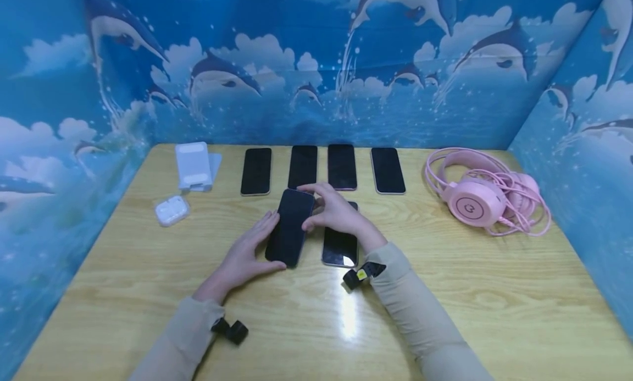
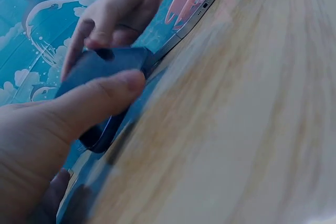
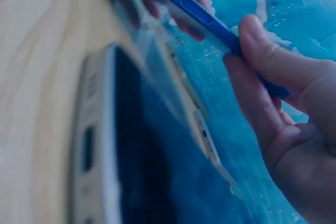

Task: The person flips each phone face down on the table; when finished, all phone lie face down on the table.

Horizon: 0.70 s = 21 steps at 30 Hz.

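Observation:
Both hands hold a blue-edged smartphone [image 1: 289,227], tilted and raised off the table, its dark screen facing up in the head view. My left hand [image 1: 245,255] grips its left side and lower end, and in the left wrist view the thumb [image 2: 113,90] lies across the near end. The right hand [image 1: 338,209] pinches the opposite edge near the top corner; the right wrist view shows thumb [image 3: 268,43] and fingers on the blue frame [image 3: 210,22]. Under the right hand and wrist lies another phone [image 1: 340,246], partly covered.
Several dark-screened phones [image 1: 256,172] lie in a row along the back. To the left are a white box-like item [image 1: 193,164] and a white earbud case [image 1: 172,210]. Pink headphones [image 1: 475,200] with a coiled cable lie at the right. Dolphin-printed cloth [image 1: 296,67] walls the wooden table [image 1: 494,315].

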Available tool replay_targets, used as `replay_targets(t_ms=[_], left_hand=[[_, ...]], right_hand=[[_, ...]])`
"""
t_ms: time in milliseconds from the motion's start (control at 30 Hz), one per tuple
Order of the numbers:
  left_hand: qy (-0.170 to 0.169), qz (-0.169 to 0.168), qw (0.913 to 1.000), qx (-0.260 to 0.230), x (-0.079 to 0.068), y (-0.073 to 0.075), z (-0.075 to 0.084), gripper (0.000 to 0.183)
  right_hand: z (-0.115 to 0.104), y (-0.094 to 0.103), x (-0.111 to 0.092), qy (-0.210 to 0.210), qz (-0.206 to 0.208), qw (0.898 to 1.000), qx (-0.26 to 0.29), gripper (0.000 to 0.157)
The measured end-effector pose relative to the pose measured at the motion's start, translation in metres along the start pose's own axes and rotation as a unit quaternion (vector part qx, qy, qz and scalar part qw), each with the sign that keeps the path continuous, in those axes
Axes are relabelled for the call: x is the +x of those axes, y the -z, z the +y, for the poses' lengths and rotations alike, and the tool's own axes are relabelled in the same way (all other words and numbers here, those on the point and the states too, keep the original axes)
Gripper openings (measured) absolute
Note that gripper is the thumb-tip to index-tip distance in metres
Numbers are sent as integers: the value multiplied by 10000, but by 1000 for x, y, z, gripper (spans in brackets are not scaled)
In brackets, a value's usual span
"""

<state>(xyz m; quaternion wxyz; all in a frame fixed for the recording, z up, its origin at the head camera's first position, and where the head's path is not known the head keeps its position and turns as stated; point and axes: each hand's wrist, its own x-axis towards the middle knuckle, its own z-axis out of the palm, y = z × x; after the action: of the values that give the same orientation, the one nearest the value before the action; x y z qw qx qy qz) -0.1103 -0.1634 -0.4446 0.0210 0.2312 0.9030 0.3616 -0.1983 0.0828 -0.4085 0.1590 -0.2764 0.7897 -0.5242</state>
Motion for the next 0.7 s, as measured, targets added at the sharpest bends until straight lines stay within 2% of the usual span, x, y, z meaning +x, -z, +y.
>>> replay_targets(t_ms=[100, 333, 433, 600, 700], left_hand=[[-43, 21, 10000, -78, 0, 0, 0, 104], [83, 13, 9993, -374, -2, -1, 0, 108], [18, -44, 9984, -564, -4, -1, 0, 108], [-292, -306, 9967, -686, -5, -2, 0, 102], [-387, -439, 9961, -655, -5, -3, -1, 92]], right_hand=[[-4, 0, -1, 84, -12, 9985, 535, 80], [-10, -5, 0, 210, -354, 9904, 1318, 78], [-10, -10, 1, 320, -244, 9925, 1158, 75], [-9, -18, 3, 542, -97, 9977, 406, 66], [-5, -20, 4, 284, -45, 9995, 145, 64]])
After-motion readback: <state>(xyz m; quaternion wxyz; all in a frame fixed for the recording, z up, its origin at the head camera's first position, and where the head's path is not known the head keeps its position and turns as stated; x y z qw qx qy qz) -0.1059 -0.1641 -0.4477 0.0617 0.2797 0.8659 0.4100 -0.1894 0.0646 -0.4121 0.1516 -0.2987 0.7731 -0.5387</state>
